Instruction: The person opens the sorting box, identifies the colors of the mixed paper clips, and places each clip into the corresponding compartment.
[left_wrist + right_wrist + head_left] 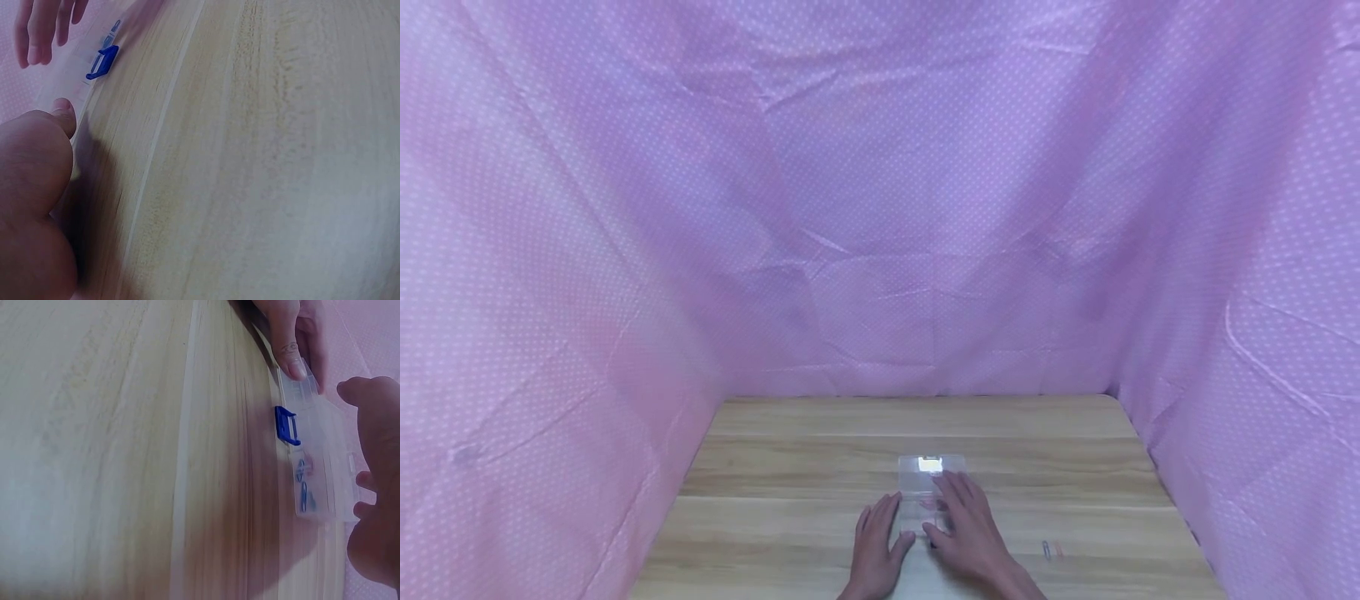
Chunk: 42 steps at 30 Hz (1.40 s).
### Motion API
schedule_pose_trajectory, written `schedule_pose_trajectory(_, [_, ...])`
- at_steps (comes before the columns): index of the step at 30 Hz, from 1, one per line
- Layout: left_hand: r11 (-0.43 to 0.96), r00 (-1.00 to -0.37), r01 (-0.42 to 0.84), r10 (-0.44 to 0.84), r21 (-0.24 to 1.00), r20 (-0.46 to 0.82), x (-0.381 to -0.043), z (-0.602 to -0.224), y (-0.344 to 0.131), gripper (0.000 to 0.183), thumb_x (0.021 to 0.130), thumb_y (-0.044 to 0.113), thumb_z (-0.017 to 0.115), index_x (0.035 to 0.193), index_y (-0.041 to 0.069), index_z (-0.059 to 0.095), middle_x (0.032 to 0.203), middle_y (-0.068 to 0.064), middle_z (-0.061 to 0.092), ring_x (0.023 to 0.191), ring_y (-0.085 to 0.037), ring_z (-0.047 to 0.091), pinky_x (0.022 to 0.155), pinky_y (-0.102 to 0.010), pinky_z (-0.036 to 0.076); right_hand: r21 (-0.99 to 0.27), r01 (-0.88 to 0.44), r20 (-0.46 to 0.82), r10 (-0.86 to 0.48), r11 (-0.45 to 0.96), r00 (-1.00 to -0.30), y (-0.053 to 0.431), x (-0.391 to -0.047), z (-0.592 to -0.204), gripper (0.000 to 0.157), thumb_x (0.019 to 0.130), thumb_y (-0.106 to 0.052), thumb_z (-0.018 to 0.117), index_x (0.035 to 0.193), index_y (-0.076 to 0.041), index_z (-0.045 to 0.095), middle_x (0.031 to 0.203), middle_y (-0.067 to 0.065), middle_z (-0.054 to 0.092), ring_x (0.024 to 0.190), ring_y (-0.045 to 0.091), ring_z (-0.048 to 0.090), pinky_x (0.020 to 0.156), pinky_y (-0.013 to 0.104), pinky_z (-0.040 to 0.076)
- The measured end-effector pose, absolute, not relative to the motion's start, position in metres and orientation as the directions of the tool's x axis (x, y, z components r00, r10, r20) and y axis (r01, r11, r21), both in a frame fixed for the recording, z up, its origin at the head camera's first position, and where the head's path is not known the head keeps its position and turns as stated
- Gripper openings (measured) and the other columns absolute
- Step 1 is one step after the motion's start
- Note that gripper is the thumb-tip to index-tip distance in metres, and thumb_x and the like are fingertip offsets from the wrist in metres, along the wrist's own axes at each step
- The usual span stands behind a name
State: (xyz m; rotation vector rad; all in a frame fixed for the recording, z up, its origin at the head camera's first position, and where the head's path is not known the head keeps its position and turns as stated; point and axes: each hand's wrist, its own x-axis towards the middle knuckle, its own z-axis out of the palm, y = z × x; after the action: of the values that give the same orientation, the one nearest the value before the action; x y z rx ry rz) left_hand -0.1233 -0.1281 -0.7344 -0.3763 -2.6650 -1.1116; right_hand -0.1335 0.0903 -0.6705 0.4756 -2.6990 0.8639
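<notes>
A clear plastic box (917, 521) lies on the table with its transparent lid (913, 477) folded back. A blue latch (285, 426) sits on its near side. Small blue clips, likely paper clips (304, 494), show through the wall of one end compartment. My left hand (876, 550) holds the box's left end, its thumb (297, 367) against the near corner and its fingers along the side. Over the right part of the box is my right hand (968, 529), fingers extended toward the lid and thumb apart; nothing shows in its grasp.
Right of the box, a dark blue clip (1046, 549) and an orange-pink clip (1059, 549) lie side by side on the wooden table (775, 467). Pink dotted cloth (880, 317) hangs around the table's back and sides.
</notes>
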Motion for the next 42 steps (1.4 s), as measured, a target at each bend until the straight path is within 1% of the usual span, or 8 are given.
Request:
schedule_pose_trajectory(5, [0.672, -0.939, 0.323, 0.140, 0.666, 0.314, -0.124, -0.732, -0.127, 0.067, 0.105, 0.034, 0.077, 0.163, 0.007, 0.057, 0.161, -0.019, 0.066, 0.150, -0.045, 0.059, 0.133, -0.002, -0.012, -0.505, -0.394, 0.368, -0.221, 0.768, -0.903, 0.102, -0.129, -0.668, 0.083, 0.091, -0.035, 0.090, 0.161, -0.003, 0.058, 0.166, 0.024, 0.061, 0.156, 0.051, 0.054, 0.136, 0.010, -0.018])
schedule_pose_trajectory(16, [0.674, -0.972, 0.233, 0.131, 0.701, 0.197, -0.121, -0.724, -0.128, 0.067, 0.107, 0.038, 0.074, 0.167, 0.013, 0.053, 0.166, -0.017, 0.063, 0.157, -0.044, 0.054, 0.139, -0.013, -0.007, -0.525, -0.297, 0.274, -0.172, 0.798, -0.946, 0.135, -0.108, -0.668, 0.080, 0.097, -0.041, 0.086, 0.163, -0.007, 0.057, 0.174, 0.021, 0.053, 0.163, 0.050, 0.046, 0.132, 0.007, -0.023])
schedule_pose_trajectory(21, [0.657, -0.988, 0.146, 0.132, 0.740, 0.077, -0.123, -0.722, -0.129, 0.070, 0.108, 0.039, 0.073, 0.170, 0.015, 0.050, 0.172, -0.015, 0.057, 0.164, -0.041, 0.047, 0.141, -0.050, 0.012, -0.558, -0.215, 0.197, -0.124, 0.802, -0.973, 0.151, -0.099, -0.670, 0.082, 0.097, -0.044, 0.086, 0.166, -0.013, 0.055, 0.177, 0.018, 0.050, 0.165, 0.050, 0.041, 0.148, 0.054, 0.014])
schedule_pose_trajectory(24, [0.666, -0.988, 0.149, 0.133, 0.731, 0.080, -0.124, -0.723, -0.129, 0.070, 0.108, 0.039, 0.073, 0.169, 0.015, 0.050, 0.172, -0.014, 0.057, 0.164, -0.041, 0.048, 0.142, -0.045, 0.010, -0.578, -0.174, 0.145, -0.110, 0.797, -0.983, 0.160, -0.096, -0.671, 0.085, 0.096, -0.045, 0.087, 0.168, -0.014, 0.053, 0.178, 0.019, 0.048, 0.167, 0.051, 0.038, 0.137, 0.074, 0.029])
schedule_pose_trajectory(29, [0.658, -0.987, 0.155, 0.130, 0.737, 0.091, -0.123, -0.722, -0.129, 0.070, 0.108, 0.040, 0.073, 0.169, 0.015, 0.050, 0.172, -0.015, 0.057, 0.163, -0.042, 0.048, 0.144, -0.036, 0.005, -0.620, -0.104, 0.048, -0.095, 0.777, -0.994, 0.175, -0.095, -0.670, 0.086, 0.099, -0.045, 0.085, 0.171, -0.015, 0.048, 0.182, 0.018, 0.041, 0.172, 0.050, 0.029, 0.139, 0.074, 0.021])
schedule_pose_trajectory(32, [0.656, -0.990, 0.128, 0.129, 0.743, 0.056, -0.124, -0.719, -0.129, 0.071, 0.108, 0.040, 0.073, 0.170, 0.015, 0.049, 0.174, -0.013, 0.056, 0.165, -0.040, 0.046, 0.143, -0.051, 0.010, -0.626, -0.124, 0.091, -0.086, 0.770, -0.992, 0.185, -0.093, -0.672, 0.085, 0.098, -0.043, 0.086, 0.170, -0.014, 0.050, 0.180, 0.019, 0.043, 0.170, 0.050, 0.032, 0.146, 0.059, 0.010])
schedule_pose_trajectory(36, [0.654, -0.991, 0.107, 0.135, 0.749, 0.024, -0.126, -0.719, -0.130, 0.071, 0.108, 0.039, 0.073, 0.170, 0.015, 0.048, 0.175, -0.012, 0.054, 0.167, -0.038, 0.044, 0.140, -0.052, 0.008, -0.581, -0.225, 0.252, -0.091, 0.782, -0.964, 0.197, -0.090, -0.680, 0.082, 0.095, -0.039, 0.089, 0.163, -0.009, 0.057, 0.170, 0.023, 0.056, 0.160, 0.053, 0.044, 0.140, 0.013, -0.009])
schedule_pose_trajectory(42, [0.655, -0.989, 0.120, 0.146, 0.746, 0.031, -0.126, -0.720, -0.132, 0.071, 0.109, 0.041, 0.072, 0.170, 0.014, 0.049, 0.174, -0.013, 0.055, 0.166, -0.039, 0.045, 0.140, -0.055, 0.011, -0.572, -0.252, 0.310, -0.079, 0.780, -0.948, 0.215, -0.086, -0.685, 0.078, 0.094, -0.036, 0.090, 0.159, -0.006, 0.061, 0.162, 0.025, 0.062, 0.152, 0.054, 0.048, 0.124, -0.006, -0.012])
